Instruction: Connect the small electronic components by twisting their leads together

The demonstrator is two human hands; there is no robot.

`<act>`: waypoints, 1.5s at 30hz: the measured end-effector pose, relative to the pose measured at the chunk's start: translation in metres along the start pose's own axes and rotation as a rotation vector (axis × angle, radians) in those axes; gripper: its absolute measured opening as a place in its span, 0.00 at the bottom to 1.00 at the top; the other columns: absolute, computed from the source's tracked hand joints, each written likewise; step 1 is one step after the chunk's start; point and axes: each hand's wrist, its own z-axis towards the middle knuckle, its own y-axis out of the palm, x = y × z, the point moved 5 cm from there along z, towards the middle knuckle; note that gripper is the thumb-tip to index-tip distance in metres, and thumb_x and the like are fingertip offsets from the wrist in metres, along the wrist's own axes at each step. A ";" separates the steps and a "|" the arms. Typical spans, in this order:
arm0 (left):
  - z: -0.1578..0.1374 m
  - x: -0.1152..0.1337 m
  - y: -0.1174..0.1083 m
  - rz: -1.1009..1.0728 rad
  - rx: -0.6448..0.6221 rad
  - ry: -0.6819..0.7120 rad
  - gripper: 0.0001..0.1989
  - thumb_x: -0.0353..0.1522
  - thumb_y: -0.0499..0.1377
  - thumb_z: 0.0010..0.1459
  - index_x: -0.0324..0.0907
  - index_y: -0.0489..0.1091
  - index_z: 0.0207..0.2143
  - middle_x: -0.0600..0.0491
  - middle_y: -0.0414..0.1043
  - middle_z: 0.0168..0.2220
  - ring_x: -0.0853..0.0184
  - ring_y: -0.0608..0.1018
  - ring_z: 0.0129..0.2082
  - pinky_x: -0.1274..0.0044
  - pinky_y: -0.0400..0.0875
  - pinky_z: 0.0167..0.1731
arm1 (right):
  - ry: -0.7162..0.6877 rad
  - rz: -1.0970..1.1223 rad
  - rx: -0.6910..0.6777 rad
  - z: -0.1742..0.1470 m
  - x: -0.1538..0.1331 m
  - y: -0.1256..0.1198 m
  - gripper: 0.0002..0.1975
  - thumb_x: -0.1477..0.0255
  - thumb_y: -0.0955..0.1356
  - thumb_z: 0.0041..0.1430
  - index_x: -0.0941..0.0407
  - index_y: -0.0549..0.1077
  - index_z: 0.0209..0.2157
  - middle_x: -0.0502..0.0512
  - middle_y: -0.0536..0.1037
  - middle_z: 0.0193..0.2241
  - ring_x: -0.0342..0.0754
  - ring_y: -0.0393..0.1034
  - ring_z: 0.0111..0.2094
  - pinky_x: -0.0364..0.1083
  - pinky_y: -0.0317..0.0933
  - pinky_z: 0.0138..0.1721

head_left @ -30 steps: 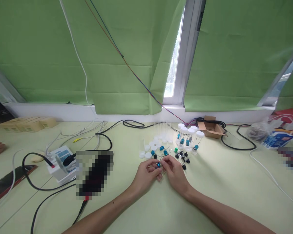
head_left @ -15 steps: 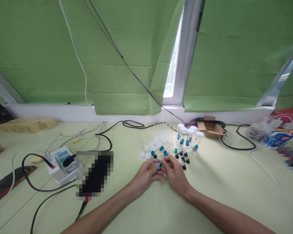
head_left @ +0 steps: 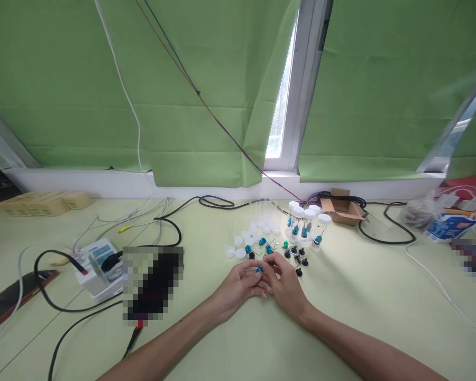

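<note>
In the head view my left hand (head_left: 238,287) and my right hand (head_left: 284,280) meet just above the table. Both are closed, thumbs and fingertips pinching a small shiny blue metal part (head_left: 259,269) between them. Fingers hide much of this part, so its full shape does not show. Just beyond my fingertips lie loose blue pieces (head_left: 268,248), a green piece (head_left: 285,244) and several black knob-like pieces (head_left: 297,259), with thin bent metal rods among them.
Clear tubes with white caps (head_left: 324,218), holding blue parts, stand behind my right hand. Loose white caps (head_left: 241,254) and clear tubes (head_left: 264,211) lie beyond my left. A cardboard box (head_left: 343,209) sits at the back. Left are a white power strip (head_left: 99,270) and black cables (head_left: 59,309).
The blue part has turned between my fingers and now looks shorter. My hands stay in nearly the same place. Another person's hand at the far left edge has gone out of view.
</note>
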 end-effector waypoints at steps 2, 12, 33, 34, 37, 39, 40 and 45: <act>-0.001 0.000 0.002 -0.005 -0.023 -0.011 0.14 0.31 0.64 0.56 0.34 0.70 0.44 0.45 0.76 0.31 0.65 0.79 0.32 0.75 0.71 0.34 | -0.014 -0.009 0.006 0.000 0.000 -0.001 0.09 0.68 0.63 0.66 0.55 0.68 0.31 0.51 0.71 0.29 0.45 0.65 0.30 0.43 0.61 0.32; 0.000 -0.003 0.000 -0.032 -0.029 -0.049 0.14 0.32 0.64 0.56 0.33 0.71 0.43 0.43 0.76 0.31 0.66 0.79 0.31 0.76 0.72 0.34 | -0.058 -0.042 -0.004 -0.002 -0.001 0.000 0.08 0.70 0.62 0.66 0.55 0.68 0.31 0.51 0.70 0.30 0.45 0.65 0.32 0.44 0.62 0.34; 0.000 -0.005 -0.001 -0.086 -0.027 -0.034 0.14 0.32 0.65 0.55 0.34 0.72 0.42 0.45 0.76 0.33 0.67 0.78 0.30 0.75 0.72 0.35 | -0.020 -0.023 0.032 -0.001 -0.002 -0.002 0.10 0.66 0.62 0.66 0.55 0.69 0.32 0.52 0.71 0.30 0.46 0.66 0.32 0.45 0.63 0.35; 0.000 -0.004 -0.001 -0.090 -0.019 -0.030 0.14 0.32 0.65 0.55 0.34 0.72 0.43 0.45 0.76 0.34 0.67 0.78 0.30 0.75 0.72 0.35 | -0.020 -0.026 0.043 -0.001 -0.002 -0.003 0.11 0.66 0.61 0.66 0.55 0.69 0.32 0.52 0.71 0.30 0.46 0.66 0.32 0.45 0.63 0.35; 0.000 -0.001 -0.003 -0.092 0.025 -0.025 0.14 0.31 0.66 0.54 0.34 0.72 0.43 0.43 0.77 0.35 0.67 0.79 0.31 0.75 0.72 0.36 | -0.031 -0.035 0.085 -0.001 -0.005 -0.005 0.11 0.65 0.61 0.67 0.55 0.68 0.34 0.53 0.72 0.31 0.47 0.67 0.33 0.45 0.63 0.36; 0.000 0.003 -0.005 -0.086 0.070 -0.020 0.14 0.30 0.66 0.53 0.33 0.72 0.42 0.42 0.77 0.36 0.67 0.79 0.30 0.75 0.73 0.36 | -0.042 -0.051 0.113 0.000 -0.006 -0.007 0.10 0.66 0.61 0.67 0.55 0.68 0.34 0.53 0.73 0.31 0.47 0.67 0.33 0.46 0.64 0.36; 0.000 0.005 -0.006 -0.081 0.088 -0.014 0.14 0.30 0.66 0.53 0.33 0.72 0.41 0.42 0.77 0.36 0.67 0.79 0.30 0.75 0.73 0.36 | -0.047 -0.066 0.125 0.000 -0.006 -0.008 0.10 0.66 0.61 0.67 0.55 0.68 0.34 0.54 0.73 0.31 0.47 0.67 0.33 0.46 0.63 0.35; -0.001 0.017 -0.011 -0.050 0.111 0.031 0.12 0.30 0.65 0.55 0.34 0.72 0.41 0.42 0.77 0.36 0.66 0.79 0.33 0.74 0.73 0.38 | -0.086 -0.223 0.154 0.004 -0.002 -0.014 0.07 0.69 0.61 0.66 0.55 0.68 0.37 0.56 0.72 0.34 0.48 0.67 0.33 0.46 0.62 0.34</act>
